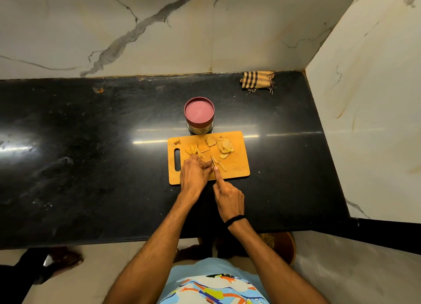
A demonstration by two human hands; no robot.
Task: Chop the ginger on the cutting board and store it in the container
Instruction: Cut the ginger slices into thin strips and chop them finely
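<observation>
1. One bench [91,155]: black, glossy stone set against marble walls. It carries everything listed below.

2. One cutting board [237,164]: wooden, with one handle slot at its left end. It lies flat at the middle of the bench, long side toward us.

3. Two grips. The left grip [193,172] rests on the near left part of the board, fingers bent and tips down beside the blade. We cannot tell whether ginger is held under them. The right grip [229,195] is clenched around the handle of one knife [213,162], index finger stretched along its spine. It has one dark band at the wrist.

4. One container [199,115]: a round jar with a dull red lid fitted on. It stands just beyond the far edge of the board.

5. One cloth [257,80]: checked, folded, at the far right corner of the bench, well apart from the board.

6. Ginger, all on the board, in four groups: slices [224,145] piled at the far right, strips [192,151] left of centre, a few strips [222,167] just right of the blade, and scraps [176,142] at the far left corner. Single pieces are too small to count.
</observation>
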